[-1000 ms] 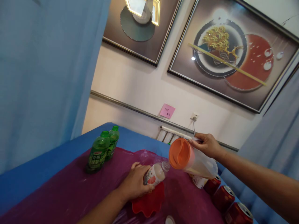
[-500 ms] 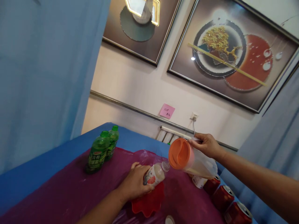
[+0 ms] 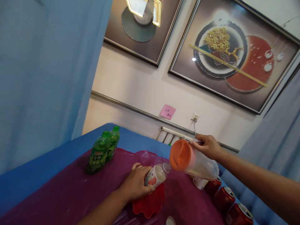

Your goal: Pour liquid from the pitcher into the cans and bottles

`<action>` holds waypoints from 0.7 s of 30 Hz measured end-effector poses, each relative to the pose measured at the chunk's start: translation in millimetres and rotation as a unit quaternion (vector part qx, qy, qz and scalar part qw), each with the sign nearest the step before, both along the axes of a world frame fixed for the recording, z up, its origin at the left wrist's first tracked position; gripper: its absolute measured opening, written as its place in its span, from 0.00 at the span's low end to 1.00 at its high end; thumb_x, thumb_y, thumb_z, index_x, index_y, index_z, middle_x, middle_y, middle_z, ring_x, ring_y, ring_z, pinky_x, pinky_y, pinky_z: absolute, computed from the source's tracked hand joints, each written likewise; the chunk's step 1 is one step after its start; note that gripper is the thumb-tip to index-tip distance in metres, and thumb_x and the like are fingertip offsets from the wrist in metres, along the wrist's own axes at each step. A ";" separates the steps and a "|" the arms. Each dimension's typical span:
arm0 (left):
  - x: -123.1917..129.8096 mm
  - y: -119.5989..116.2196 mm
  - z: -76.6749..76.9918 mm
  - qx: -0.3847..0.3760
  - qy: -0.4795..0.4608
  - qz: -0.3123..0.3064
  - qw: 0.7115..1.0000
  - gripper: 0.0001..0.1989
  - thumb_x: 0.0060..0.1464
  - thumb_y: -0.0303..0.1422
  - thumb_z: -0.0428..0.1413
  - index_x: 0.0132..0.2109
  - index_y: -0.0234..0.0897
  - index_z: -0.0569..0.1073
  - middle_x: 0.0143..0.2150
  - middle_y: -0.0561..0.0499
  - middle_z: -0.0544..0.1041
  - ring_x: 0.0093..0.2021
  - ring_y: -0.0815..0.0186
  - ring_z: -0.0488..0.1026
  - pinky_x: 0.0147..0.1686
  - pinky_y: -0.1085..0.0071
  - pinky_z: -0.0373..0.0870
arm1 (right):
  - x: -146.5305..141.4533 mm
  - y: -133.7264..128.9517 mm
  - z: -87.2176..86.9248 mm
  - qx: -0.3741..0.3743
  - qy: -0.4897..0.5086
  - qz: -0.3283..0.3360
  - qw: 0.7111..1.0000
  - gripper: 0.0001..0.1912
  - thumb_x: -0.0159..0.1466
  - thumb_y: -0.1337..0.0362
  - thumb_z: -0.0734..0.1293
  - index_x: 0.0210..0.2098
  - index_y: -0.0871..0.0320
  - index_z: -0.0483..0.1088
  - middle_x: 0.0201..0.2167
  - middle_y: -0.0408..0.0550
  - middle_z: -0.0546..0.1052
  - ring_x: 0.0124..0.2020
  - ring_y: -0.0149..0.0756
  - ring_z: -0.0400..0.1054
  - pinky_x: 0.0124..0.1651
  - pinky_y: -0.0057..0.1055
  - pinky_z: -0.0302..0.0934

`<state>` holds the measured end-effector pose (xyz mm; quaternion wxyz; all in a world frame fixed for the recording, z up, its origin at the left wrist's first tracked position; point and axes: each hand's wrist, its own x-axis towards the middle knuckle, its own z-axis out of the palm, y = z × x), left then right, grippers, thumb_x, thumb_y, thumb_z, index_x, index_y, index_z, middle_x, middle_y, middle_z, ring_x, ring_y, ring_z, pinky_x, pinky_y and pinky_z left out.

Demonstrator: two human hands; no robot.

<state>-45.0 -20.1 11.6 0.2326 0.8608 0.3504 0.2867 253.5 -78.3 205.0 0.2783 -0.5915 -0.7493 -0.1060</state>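
Observation:
My left hand (image 3: 137, 184) is wrapped round a small clear bottle (image 3: 157, 175) with a fruit label, tilted with its open neck up to the right. Below that bottle lies a red scalloped dish (image 3: 150, 204). My right hand (image 3: 208, 146) grips the handle of a clear pitcher (image 3: 202, 164), tipped on its side with pale liquid along its lower wall. The pitcher's orange lid (image 3: 180, 155) faces left, close to the bottle's mouth. Whether liquid is flowing between them, I cannot tell.
Two green bottles (image 3: 99, 153) stand at the left on the purple sheet (image 3: 70, 187). Several red cans (image 3: 223, 198) line the right edge, with a white labelled container (image 3: 200, 182) near them. A round white item (image 3: 170, 220) lies at the front. Blue curtains (image 3: 47, 78) hang at both sides.

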 end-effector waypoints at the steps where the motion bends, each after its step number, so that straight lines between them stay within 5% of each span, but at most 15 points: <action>1: 0.1 0.2 -0.4 0.000 -0.001 0.000 1.000 0.22 0.42 0.40 0.66 0.46 0.43 0.75 0.44 0.51 0.81 0.49 0.53 0.75 0.64 0.51 0.48 | 0.1 0.0 -0.4 -0.001 0.002 0.001 1.000 0.27 0.61 0.43 0.64 0.19 0.54 0.53 0.17 0.36 0.51 0.20 0.27 0.46 0.22 0.28 0.41; 21: 0.2 -0.7 -0.3 0.004 -0.018 -0.002 1.000 0.22 0.41 0.39 0.67 0.46 0.42 0.76 0.43 0.51 0.80 0.47 0.54 0.75 0.64 0.50 0.49 | 2.5 0.8 -9.2 -0.011 0.028 0.001 1.000 0.27 0.62 0.44 0.65 0.19 0.54 0.51 0.18 0.36 0.50 0.21 0.27 0.45 0.24 0.28 0.39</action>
